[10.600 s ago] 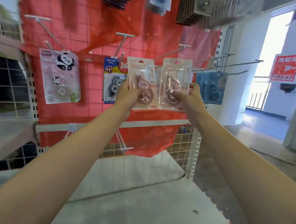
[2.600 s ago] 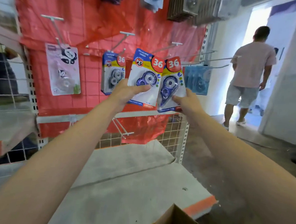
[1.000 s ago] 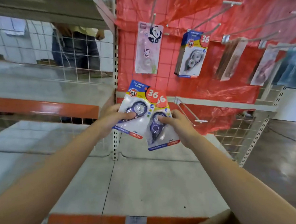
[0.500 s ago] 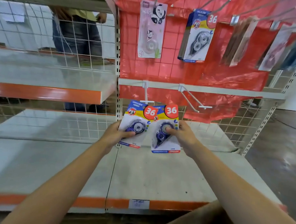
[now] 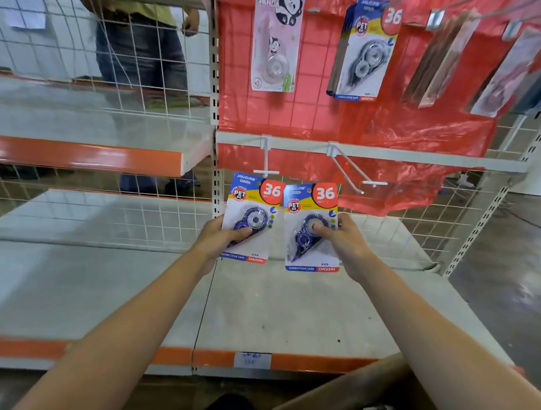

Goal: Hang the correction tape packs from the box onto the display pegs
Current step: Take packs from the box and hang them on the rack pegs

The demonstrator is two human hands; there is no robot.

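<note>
My left hand grips a blue and yellow correction tape pack marked 36, thumb across its blister. My right hand holds a second, identical pack beside it. Both packs stand upright just below the lower rail. The top of the left pack sits right under the left bare peg. The right bare peg slants out above and to the right of the right pack. The cardboard box lies at the bottom right with more packs inside.
Higher pegs carry a pink panda pack, a stack of the same blue packs and other packs at the right. Red plastic sheet covers the grid panel. Grey shelves with orange edges spread below and left. A person stands behind the wire mesh.
Both hands have brought the two packs down from the upper pegs to the lower rail and set them side by side under the bare pegs. My view has dropped and moved closer.
</note>
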